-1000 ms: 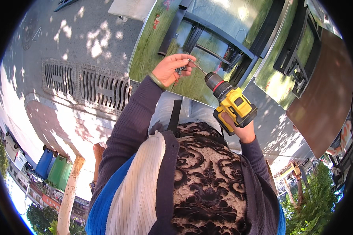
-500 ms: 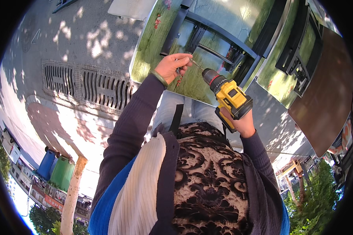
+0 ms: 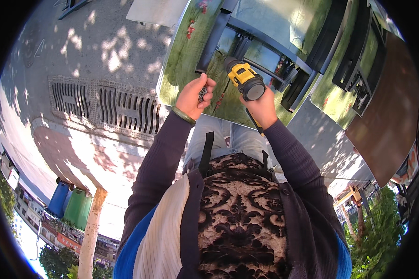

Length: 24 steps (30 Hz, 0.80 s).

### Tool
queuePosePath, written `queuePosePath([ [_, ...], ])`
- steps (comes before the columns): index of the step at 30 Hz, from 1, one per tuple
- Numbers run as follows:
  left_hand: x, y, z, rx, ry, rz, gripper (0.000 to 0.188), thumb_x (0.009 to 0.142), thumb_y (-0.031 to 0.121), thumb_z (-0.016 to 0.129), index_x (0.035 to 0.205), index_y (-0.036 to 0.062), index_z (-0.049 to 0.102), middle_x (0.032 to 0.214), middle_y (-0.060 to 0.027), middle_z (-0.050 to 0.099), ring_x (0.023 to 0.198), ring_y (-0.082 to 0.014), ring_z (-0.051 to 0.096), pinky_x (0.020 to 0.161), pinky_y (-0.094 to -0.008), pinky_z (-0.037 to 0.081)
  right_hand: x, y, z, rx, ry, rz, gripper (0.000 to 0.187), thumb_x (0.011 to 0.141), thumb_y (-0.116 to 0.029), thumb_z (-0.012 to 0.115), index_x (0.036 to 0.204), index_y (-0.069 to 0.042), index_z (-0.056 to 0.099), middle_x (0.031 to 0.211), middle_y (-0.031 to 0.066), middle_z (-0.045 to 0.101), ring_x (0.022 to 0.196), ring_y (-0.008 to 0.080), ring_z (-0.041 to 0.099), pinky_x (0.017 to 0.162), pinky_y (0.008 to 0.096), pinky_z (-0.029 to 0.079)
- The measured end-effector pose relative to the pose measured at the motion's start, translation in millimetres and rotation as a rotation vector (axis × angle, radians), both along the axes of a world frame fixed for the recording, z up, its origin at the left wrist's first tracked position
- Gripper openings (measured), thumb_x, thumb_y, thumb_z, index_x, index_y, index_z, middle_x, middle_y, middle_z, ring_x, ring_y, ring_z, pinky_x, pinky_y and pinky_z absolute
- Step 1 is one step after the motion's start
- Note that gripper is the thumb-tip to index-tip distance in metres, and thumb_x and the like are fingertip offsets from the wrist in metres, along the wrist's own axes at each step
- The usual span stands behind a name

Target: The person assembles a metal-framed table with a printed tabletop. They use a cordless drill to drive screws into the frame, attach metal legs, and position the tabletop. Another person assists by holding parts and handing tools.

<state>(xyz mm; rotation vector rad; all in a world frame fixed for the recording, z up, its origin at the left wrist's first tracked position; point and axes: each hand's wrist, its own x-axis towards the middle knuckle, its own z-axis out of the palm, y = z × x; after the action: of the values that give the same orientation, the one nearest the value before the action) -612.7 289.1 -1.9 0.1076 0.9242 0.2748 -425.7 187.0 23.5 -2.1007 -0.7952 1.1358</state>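
My right hand (image 3: 264,109) grips the handle of a yellow and black cordless drill (image 3: 243,76). Its chuck points away from me over a green-and-blue patterned tabletop (image 3: 175,69), close to the dark metal frame (image 3: 209,42) on its underside. To the left, my left hand (image 3: 191,96) is curled around a small bunch of dark metal screws (image 3: 202,94), near the panel's left part. The drill's tip is hidden behind its chuck and against the dark frame.
A second patterned tabletop (image 3: 333,103) with a folding dark frame lies at the right, beside a brown board (image 3: 381,139). Metal drain grates (image 3: 125,109) are set in the ground at left. A tree trunk (image 3: 89,232) and wheeled bins (image 3: 77,209) stand farther off.
The drill has swung left and away from me onto the frame area. My left hand has drawn back from the drill's bit, its fingers now curled in. The view has shifted slightly.
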Motion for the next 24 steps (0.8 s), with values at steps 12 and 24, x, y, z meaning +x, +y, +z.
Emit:
queuePosePath([
  [12, 21, 13, 44, 0.317, -0.085, -0.292, 0.028, 0.092, 0.029, 0.061, 0.081, 0.0039, 0.059, 0.065, 0.0033, 0.050, 0.051, -0.0016, 0.039, 0.044, -0.0176, 0.027, 3, 8, 2, -0.038, -0.011, 0.019, 0.045, 0.064, -0.004, 0.076, 0.105, -0.002, 0.060, 0.092, 0.0141, 0.068, 0.086, 0.0262, 0.067, 0.074, 0.0327, 0.051],
  [24, 36, 13, 54, 0.415, -0.013, -0.345, 0.027, 0.087, 0.030, 0.068, 0.082, 0.0039, 0.060, 0.066, 0.0042, 0.052, 0.051, -0.0008, 0.039, 0.045, -0.0169, 0.028, 6, 16, 4, -0.038, 0.010, 0.021, 0.045, 0.065, -0.005, 0.076, 0.107, -0.003, 0.060, 0.092, 0.0132, 0.069, 0.087, 0.0247, 0.067, 0.074, 0.0325, 0.051],
])
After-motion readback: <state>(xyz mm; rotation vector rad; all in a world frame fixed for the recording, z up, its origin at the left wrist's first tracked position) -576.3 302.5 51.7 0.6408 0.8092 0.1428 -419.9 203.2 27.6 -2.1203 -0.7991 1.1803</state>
